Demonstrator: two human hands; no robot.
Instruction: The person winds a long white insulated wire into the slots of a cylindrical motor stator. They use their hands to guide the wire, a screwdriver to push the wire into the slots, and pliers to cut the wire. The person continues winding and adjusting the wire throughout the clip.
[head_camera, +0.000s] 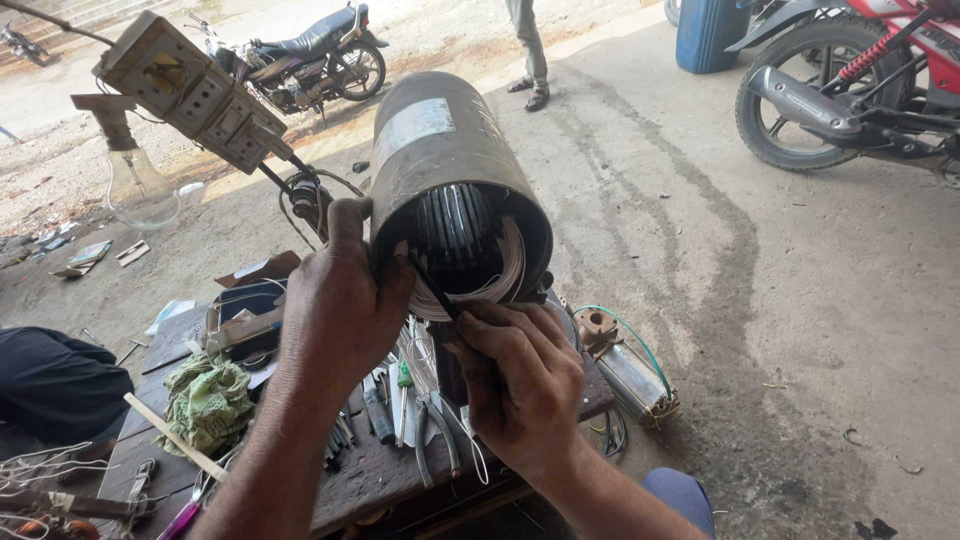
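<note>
Subject of inspection: a dark cylindrical motor stator (450, 170), standing tilted above the near end of the wooden bench (370, 470), its open mouth turned toward the camera. All positions below are given relative to this stator.

Long axis: runs from the open near end up and away to the far closed end, leaning slightly left. Slotted laminations and pale winding wire (500, 275) are visible inside the mouth.

Left hand (335, 300): against the left rim of the mouth, fingers curled closed over the edge, thumb lying up the outer shell. It grips the stator itself and appears to carry its weight.

Right hand (515, 380): directly below the mouth, closed around a thin dark tool (432, 288), whose tip angles up-left into the lower rim among the windings. The kind of tool cannot be determined. This hand is nearer to the windings; the left is nearer to the shell.

Surroundings: below the stator, pliers and screwdrivers (405, 410) lie on the bench; lower left, a green rag (207, 400). Lower right, a smaller motor part (630, 375) lies at the bench edge. Upper left, a switchboard with a hanging bulb (137, 185). Beyond the far end, a parked motorcycle (305, 55) and a standing person's legs (528, 50); to the right, a red motorcycle (850, 80).
</note>
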